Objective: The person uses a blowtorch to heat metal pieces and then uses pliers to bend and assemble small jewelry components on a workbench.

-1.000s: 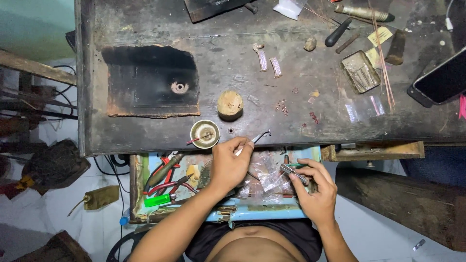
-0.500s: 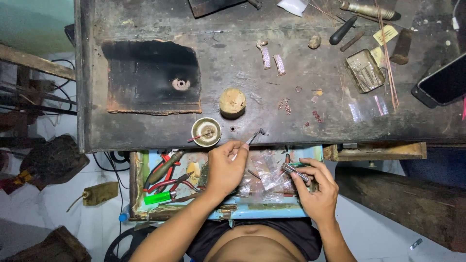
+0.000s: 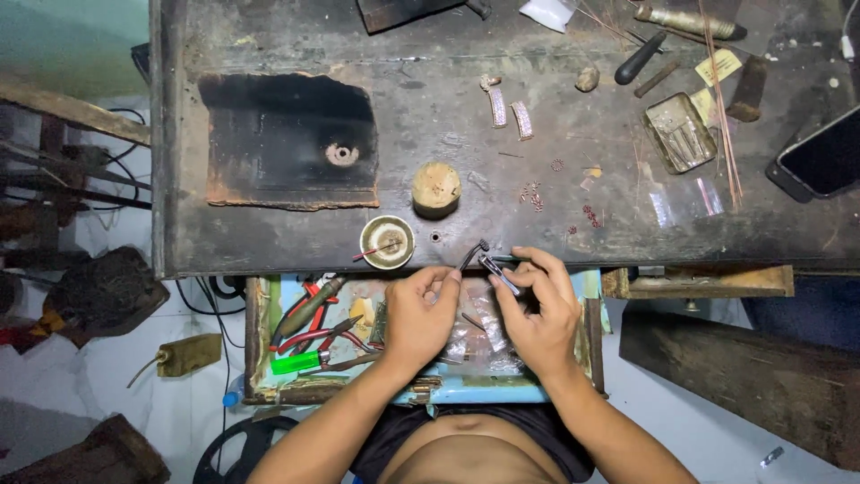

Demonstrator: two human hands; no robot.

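My left hand (image 3: pixel 419 314) pinches a thin dark bent tool (image 3: pixel 471 254) at the front edge of the dark workbench (image 3: pixel 269 242). My right hand (image 3: pixel 537 309) grips small metal pliers (image 3: pixel 495 269) whose tip meets the thin tool between the two hands. Both hands hover over an open drawer (image 3: pixel 260 341) just below the bench edge. A small round dish (image 3: pixel 387 242) with a stick in it sits just left of the hands, and a round wooden block (image 3: pixel 436 188) stands behind it.
The drawer holds red-handled pliers (image 3: pixel 309 336), a green lighter (image 3: pixel 296 363) and plastic bags. On the bench lie a charred black slab (image 3: pixel 287 139) with a small ring, two metal strips (image 3: pixel 508 112), small beads, a tin of tools (image 3: pixel 679 133), thin rods and a phone (image 3: pixel 820 157).
My right hand has come up and left from the drawer with the pliers and now meets the thin tool held by my left hand. The view has shifted slightly.
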